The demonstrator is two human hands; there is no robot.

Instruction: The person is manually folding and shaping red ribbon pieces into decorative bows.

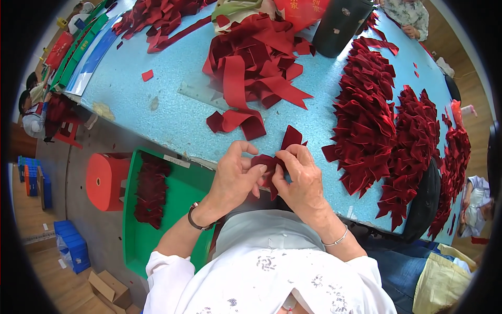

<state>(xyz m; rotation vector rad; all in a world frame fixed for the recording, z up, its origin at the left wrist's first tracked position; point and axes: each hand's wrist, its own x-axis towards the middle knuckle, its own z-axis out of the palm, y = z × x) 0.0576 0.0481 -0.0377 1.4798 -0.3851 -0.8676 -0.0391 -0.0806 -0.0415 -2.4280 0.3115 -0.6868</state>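
A dark red velvet ribbon piece [276,159] is pinched between both hands at the near edge of the blue table [157,99]. My left hand [234,175] grips its left end with thumb and fingers. My right hand [300,178] pinches its middle, and one ribbon tail sticks up past the fingers. Just beyond the hands lies a folded red ribbon strip [238,121]. A big heap of finished red bows [366,120] lies to the right.
Loose red ribbon strips [251,63] pile up at the table's middle, beside a black cylinder [340,26]. A green crate [172,209] with red pieces and a red stool [104,180] stand at the left. Other people sit at the table's far ends.
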